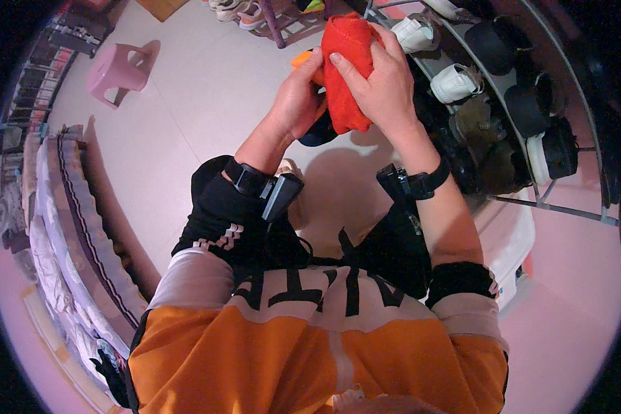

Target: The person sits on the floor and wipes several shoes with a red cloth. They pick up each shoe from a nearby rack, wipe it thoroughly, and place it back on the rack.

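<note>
A folded red cloth point(348, 83) is gripped in my right hand point(388, 77), its thumb pressed flat on the near face. Just left of it, my left hand point(300, 95) closes around an orange and dark object, perhaps a shoe. The orange part point(301, 59) shows past the thumb, and a dark rounded part point(318, 132) shows below. The cloth hides much of this object and the left fingertips. Both hands are raised close together over the floor, and the cloth seems to touch the object.
At right stands a metal shoe rack point(502, 93) with white shoes point(455, 83) and dark shoes. A pink plastic stool point(116, 75) is on the tiled floor at upper left. Bedding point(77, 207) lines the left side. More shoes point(238, 13) sit at the top; a white container point(512, 243) is at right.
</note>
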